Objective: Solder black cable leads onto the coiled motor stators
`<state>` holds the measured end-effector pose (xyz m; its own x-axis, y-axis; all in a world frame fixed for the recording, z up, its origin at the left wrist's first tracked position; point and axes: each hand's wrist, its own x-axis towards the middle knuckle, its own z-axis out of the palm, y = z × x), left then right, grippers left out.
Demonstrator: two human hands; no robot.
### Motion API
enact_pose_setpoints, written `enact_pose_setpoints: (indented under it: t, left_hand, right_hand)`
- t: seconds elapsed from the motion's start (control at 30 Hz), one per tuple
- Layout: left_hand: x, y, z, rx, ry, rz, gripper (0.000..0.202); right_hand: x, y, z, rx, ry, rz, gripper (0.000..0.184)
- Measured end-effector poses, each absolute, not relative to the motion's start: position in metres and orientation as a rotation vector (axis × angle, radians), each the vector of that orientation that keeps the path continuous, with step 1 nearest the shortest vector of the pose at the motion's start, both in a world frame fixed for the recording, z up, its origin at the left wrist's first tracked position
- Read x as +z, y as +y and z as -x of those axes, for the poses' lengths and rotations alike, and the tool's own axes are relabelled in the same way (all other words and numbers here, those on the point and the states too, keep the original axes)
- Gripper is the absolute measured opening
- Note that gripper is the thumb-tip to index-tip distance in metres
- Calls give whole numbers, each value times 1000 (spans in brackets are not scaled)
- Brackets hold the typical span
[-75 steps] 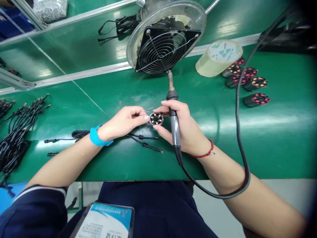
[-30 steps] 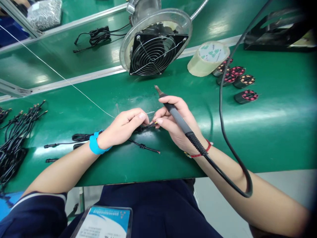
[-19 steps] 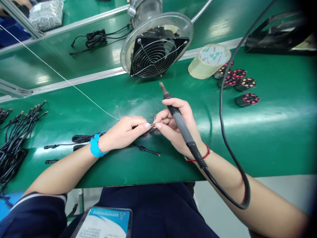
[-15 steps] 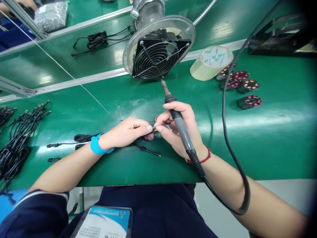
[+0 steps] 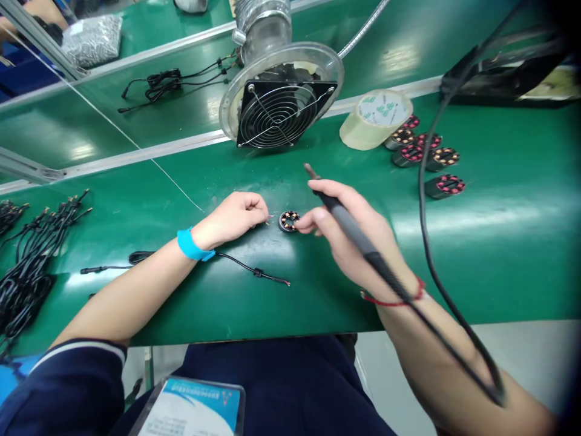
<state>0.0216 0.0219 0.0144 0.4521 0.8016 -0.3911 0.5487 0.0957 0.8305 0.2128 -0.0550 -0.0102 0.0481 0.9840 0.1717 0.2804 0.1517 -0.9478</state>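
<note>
My right hand (image 5: 358, 236) is closed round a soldering iron (image 5: 347, 224), whose tip points up and away toward the fan. Its thumb and forefinger reach to the edge of a small round motor stator (image 5: 289, 213) with copper windings, lying on the bench. Just left of the stator, my left hand (image 5: 238, 218) pinches a cable end with thin coloured wires (image 5: 267, 223) poking past the fingertips; the rest of that cable is hidden by the hand. Nearer me lies another black cable (image 5: 240, 263), its bared end toward the right.
A fume extractor fan (image 5: 276, 118) hangs over the bench's back. Behind my right hand stand a tape roll (image 5: 363, 130) and several stators (image 5: 445, 186). Bundled black cables (image 5: 27, 278) lie at left. The iron's cord (image 5: 424, 200) loops at right. A person's arm shows top left.
My hands have parted: the right has shifted right with the iron, the left slightly up and left. The round stator between them is now uncovered.
</note>
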Motion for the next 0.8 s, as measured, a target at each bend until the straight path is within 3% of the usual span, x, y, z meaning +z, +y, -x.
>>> enact_pose_setpoints:
  t: [0.3, 0.8]
  left_hand:
    - [-1, 25, -22, 280, 1214, -1692, 12]
    - [-6, 28, -26, 340, 1189, -1791, 13]
  right_hand:
    - [-31, -97, -208, 355, -1253, 1352, 22]
    - [-44, -108, -204, 396, -1295, 1562, 24]
